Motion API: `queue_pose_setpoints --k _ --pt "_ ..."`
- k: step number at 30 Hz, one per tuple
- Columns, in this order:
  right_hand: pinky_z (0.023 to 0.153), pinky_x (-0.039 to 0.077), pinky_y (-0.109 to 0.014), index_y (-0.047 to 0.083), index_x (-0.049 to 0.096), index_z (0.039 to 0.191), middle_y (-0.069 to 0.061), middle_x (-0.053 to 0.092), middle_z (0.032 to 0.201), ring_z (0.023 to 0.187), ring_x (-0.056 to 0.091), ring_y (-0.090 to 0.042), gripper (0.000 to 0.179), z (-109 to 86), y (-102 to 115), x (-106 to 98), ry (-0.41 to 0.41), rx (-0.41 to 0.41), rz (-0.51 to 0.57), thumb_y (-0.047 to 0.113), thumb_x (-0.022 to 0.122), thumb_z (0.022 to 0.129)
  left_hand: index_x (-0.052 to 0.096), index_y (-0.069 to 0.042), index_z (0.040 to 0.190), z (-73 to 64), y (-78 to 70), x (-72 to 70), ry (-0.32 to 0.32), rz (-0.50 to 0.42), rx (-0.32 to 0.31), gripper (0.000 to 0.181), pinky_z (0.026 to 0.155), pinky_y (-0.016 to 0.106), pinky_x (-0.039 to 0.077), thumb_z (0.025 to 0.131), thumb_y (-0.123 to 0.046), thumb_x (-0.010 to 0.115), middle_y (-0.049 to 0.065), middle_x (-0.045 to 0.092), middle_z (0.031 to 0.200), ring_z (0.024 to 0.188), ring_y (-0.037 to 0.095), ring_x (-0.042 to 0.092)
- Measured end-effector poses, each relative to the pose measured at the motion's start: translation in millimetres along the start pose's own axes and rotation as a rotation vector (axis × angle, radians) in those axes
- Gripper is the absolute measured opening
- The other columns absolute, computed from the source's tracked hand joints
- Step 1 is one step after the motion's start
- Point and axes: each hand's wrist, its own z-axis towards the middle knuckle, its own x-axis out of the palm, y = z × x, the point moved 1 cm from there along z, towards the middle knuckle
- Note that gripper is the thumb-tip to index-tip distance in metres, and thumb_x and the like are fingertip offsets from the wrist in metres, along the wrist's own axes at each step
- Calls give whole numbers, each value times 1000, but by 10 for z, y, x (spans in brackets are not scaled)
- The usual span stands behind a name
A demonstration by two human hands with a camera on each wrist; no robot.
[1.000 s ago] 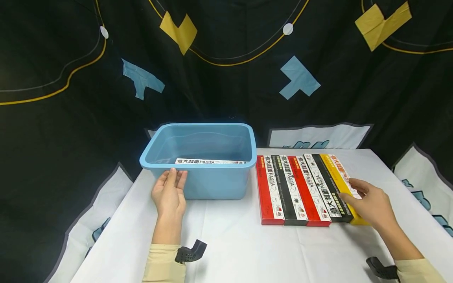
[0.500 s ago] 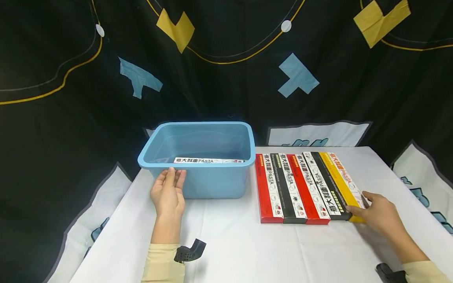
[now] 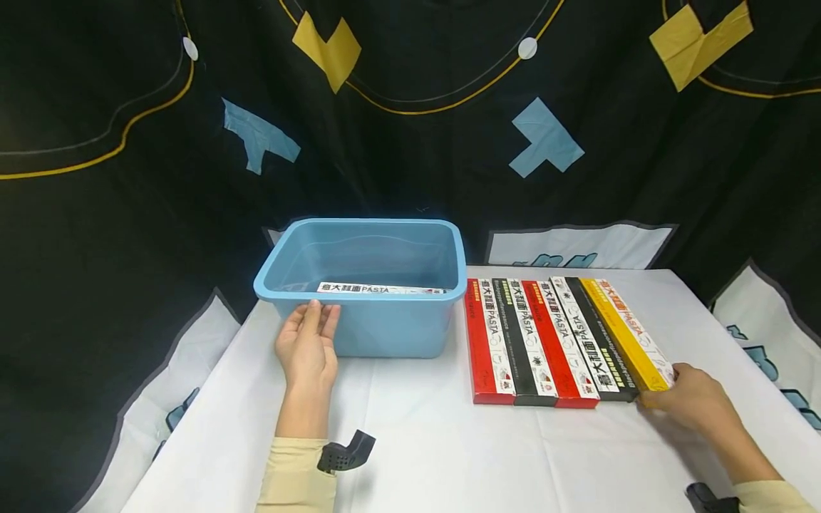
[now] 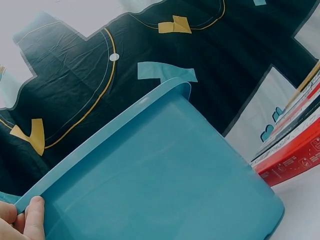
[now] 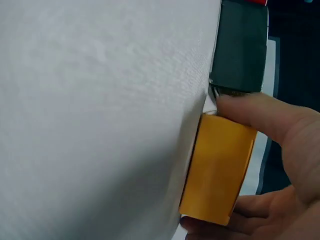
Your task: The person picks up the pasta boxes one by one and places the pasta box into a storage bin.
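Observation:
My left hand pinches the front rim of a blue plastic bin near its left corner. Inside the bin lies a pasta box, mostly hidden by the front wall. At the right, my right hand grips the near end of a yellow pasta box. In the right wrist view the thumb is on one side of the yellow box and the fingers are on the other. A small gap parts it from the neighbouring black pasta box at the near end.
Left of the yellow box, a red box, a dark box and another red box lie side by side with the black one. They rest on a white-covered table. Behind hangs a black cloth.
My right hand has moved right and closed around the near end of the yellow box, whose near end has swung slightly right from the black box. The left hand stays on the bin's rim.

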Motion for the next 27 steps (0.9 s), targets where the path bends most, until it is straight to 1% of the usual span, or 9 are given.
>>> queue_pose_setpoints --k 2,5,9,12,16,19,21,24,27 --pt "76 52 -61 -21 37 127 -40 49 113 90 50 -45 99 -25 -9 0 -23 28 -8 43 82 68 51 2 111 -11 5 6 1 -2 -4 27 92 29 56 94 -13 65 18 53 115 107 23 62" --pt "80 49 -65 -19 35 131 -41 46 118 95 48 -48 97 -82 -48 -35 -82 47 16 42 80 71 51 3 110 -24 15 12 7 -10 -8 25 92 29 56 95 -12 64 18 53 115 106 23 62" --pt "87 45 -68 -15 30 140 -41 40 129 105 44 -51 101 -151 -82 -114 -168 52 124 46 77 76 50 1 108 -29 -3 22 15 -18 -11 23 92 29 56 95 -12 64 18 53 114 105 23 62" --pt "88 45 -64 -13 29 144 -40 39 134 110 43 -49 102 -203 -58 -195 -251 45 234 52 75 79 50 1 107 -25 -35 23 13 -21 -12 23 92 29 56 95 -12 64 17 53 113 103 22 62" --pt "69 51 -35 -6 36 145 -36 45 134 108 46 -42 95 -271 -3 -299 -364 49 345 54 72 82 50 1 107 -7 -59 34 8 -33 -17 23 91 30 57 94 -11 65 17 54 114 103 22 63" --pt "53 42 -16 3 36 148 -31 45 139 110 45 -38 91 -307 42 -359 -412 114 421 54 72 82 51 1 107 -10 -63 32 0 -42 -27 23 91 30 57 94 -11 65 17 54 115 104 22 63" --pt "50 42 -12 8 36 150 -27 43 144 114 43 -38 90 -330 69 -385 -428 152 458 53 73 81 51 1 108 -14 -60 26 -1 -41 -30 24 91 29 57 94 -11 65 17 54 116 105 22 63" --pt "54 42 -11 13 35 151 -21 40 148 119 43 -37 89 -371 89 -414 -444 187 488 51 74 81 51 1 108 -23 -52 18 0 -42 -29 23 91 29 57 94 -11 65 17 53 116 106 23 62" --pt "55 43 -9 15 36 151 -19 40 149 118 43 -37 86 -425 103 -453 -462 190 502 48 75 82 51 2 108 -24 -43 21 6 -42 -25 23 91 29 57 94 -11 65 17 53 116 106 23 62"
